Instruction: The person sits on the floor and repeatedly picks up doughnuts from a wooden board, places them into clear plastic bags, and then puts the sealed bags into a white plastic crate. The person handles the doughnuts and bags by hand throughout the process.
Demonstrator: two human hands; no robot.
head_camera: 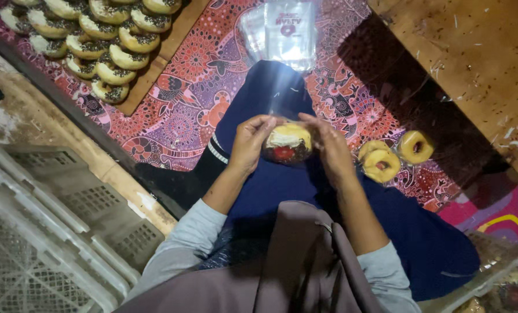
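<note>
The frosted doughnut (287,143) (light, soft, easily smeared, in a slippery clear bag) is held over the lap between the left hand (250,142) and right hand (330,146), fingers closed on its sides, where grip is judged safest.

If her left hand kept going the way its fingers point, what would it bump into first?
The left hand points right, already touching the clear-wrapped topped doughnut; beyond it, probably the right hand.
</note>
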